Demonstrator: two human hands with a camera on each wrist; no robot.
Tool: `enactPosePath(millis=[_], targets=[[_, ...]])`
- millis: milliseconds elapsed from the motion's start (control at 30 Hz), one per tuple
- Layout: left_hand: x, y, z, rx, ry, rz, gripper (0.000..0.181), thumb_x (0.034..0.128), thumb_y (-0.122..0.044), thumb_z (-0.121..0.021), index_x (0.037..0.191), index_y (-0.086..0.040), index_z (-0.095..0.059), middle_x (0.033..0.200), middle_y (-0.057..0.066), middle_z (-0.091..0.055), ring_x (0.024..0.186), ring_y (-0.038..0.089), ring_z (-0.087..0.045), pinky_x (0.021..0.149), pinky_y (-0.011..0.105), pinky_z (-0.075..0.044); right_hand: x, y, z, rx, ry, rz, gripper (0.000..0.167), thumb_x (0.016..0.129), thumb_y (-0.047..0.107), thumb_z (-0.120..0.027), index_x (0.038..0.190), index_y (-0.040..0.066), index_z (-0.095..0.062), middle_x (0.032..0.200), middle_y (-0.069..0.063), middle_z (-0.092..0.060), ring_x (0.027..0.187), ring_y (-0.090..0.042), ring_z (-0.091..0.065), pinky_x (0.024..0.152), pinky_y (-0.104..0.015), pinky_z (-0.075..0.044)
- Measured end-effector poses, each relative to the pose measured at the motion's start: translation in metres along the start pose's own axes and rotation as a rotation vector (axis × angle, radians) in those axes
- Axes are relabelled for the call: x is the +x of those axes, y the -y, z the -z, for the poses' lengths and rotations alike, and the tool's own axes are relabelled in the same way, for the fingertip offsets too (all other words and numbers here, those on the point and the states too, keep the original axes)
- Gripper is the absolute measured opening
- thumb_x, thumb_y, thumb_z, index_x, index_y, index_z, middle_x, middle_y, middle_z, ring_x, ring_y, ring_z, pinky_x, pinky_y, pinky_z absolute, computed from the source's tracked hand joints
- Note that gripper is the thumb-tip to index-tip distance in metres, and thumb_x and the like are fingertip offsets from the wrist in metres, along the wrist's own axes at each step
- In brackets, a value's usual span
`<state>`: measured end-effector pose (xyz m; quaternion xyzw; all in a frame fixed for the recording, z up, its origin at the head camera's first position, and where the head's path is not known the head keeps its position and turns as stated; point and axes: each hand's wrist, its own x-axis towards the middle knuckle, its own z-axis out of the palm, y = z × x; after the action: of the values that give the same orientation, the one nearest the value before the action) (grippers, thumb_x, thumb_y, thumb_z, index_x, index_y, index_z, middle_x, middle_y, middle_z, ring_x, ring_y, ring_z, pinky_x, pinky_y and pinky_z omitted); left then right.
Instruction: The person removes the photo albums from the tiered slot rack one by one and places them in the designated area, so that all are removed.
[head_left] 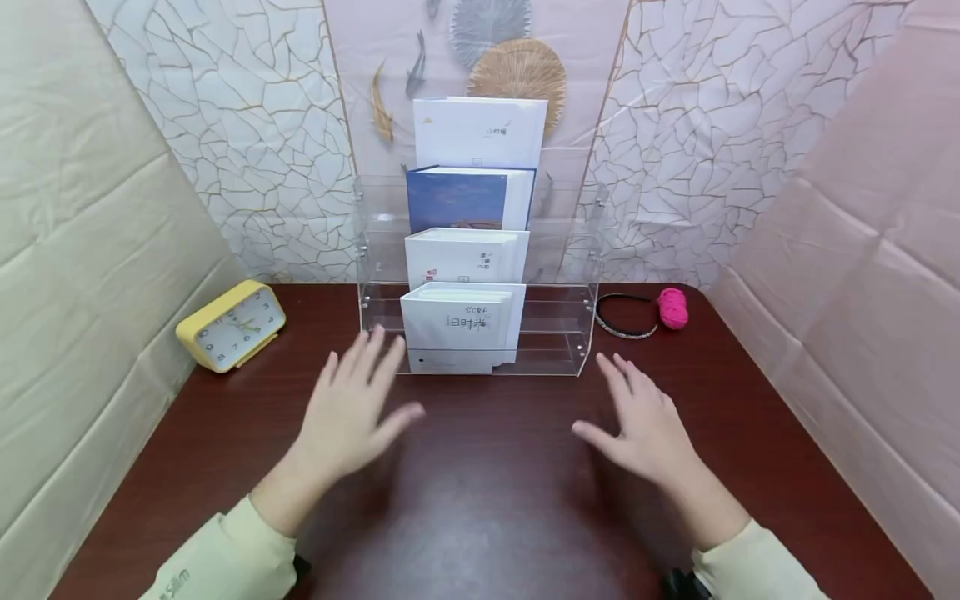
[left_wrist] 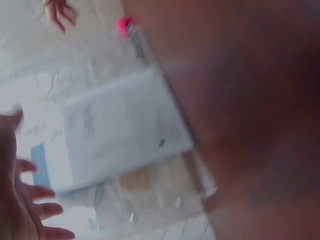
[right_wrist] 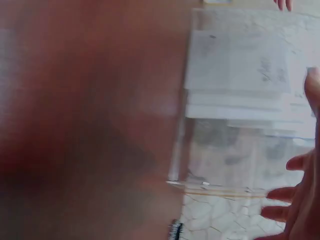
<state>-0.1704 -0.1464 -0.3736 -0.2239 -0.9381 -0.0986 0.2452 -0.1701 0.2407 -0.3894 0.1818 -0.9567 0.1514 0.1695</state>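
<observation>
My left hand (head_left: 347, 417) hovers over the table with its fingers spread, holding nothing, just in front of the left side of a clear tiered rack (head_left: 551, 354). My right hand (head_left: 648, 433) is also raised and empty, fingers extended, at the rack's front right. Books stand in the rack one behind another: a white one in front (head_left: 457, 325), another white one (head_left: 450, 254), a blue-covered one (head_left: 457, 198) and a tall white one (head_left: 476, 133) at the back. The left wrist view is blurred and shows the left fingers (left_wrist: 47, 210) apart from the books.
A yellow alarm clock (head_left: 236, 325) stands at the table's left edge. Right of the rack lie a dark headband (head_left: 630, 335) and a pink ball of yarn (head_left: 672, 308). Patterned cloth hangs behind, with pale cloth walls on both sides of the dark red table (head_left: 480, 483).
</observation>
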Motion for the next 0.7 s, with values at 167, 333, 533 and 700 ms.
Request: enactPosePath(millis=[167, 333, 533, 700], targets=[[0.039, 0.049, 0.012, -0.323, -0.189, 0.245, 0.062, 0.0937, -0.030, -0.054, 0.142, 0.003, -0.033, 0.144, 0.022, -0.033, 0.131, 0.037, -0.031, 0.106, 0.050, -0.026, 0.038, -0.004, 0.003, 0.393, -0.120, -0.064, 0.057, 0.085, 0.028, -0.069, 0.129, 0.002, -0.044, 0.120, -0.018, -0.058, 0.110, -0.034, -0.053, 0.089, -0.051, -0.042], [0.086, 0.094, 0.000, -0.665, -0.054, 0.541, 0.063, 0.0942, -0.026, -0.054, 0.144, 0.002, -0.026, 0.142, 0.025, -0.035, 0.128, 0.040, -0.036, 0.105, 0.047, -0.029, 0.087, -0.002, -0.016, 0.624, -0.182, -0.124, 0.042, 0.086, 0.023, -0.069, 0.117, 0.000, -0.051, 0.107, -0.018, -0.064, 0.099, -0.030, -0.060, 0.083, -0.047, -0.048], [0.106, 0.109, -0.038, -0.821, 0.128, 0.649, 0.064, 0.0938, -0.019, -0.055, 0.145, 0.003, -0.023, 0.140, 0.028, -0.036, 0.127, 0.038, -0.038, 0.102, 0.047, -0.034, 0.128, 0.014, -0.051, 0.694, -0.122, -0.177, 0.046, 0.080, 0.030, -0.075, 0.112, 0.004, -0.053, 0.106, -0.015, -0.064, 0.096, -0.029, -0.061, 0.084, -0.043, -0.049], [0.104, 0.108, -0.050, -0.939, 0.136, 0.647, 0.046, 0.0986, -0.019, -0.045, 0.140, -0.001, -0.034, 0.134, 0.026, -0.045, 0.108, 0.042, -0.054, 0.074, 0.049, -0.053, 0.141, 0.029, -0.074, 0.656, -0.168, -0.162, 0.047, 0.072, 0.029, -0.082, 0.102, 0.005, -0.054, 0.094, -0.010, -0.065, 0.087, -0.026, -0.065, 0.076, -0.041, -0.052]])
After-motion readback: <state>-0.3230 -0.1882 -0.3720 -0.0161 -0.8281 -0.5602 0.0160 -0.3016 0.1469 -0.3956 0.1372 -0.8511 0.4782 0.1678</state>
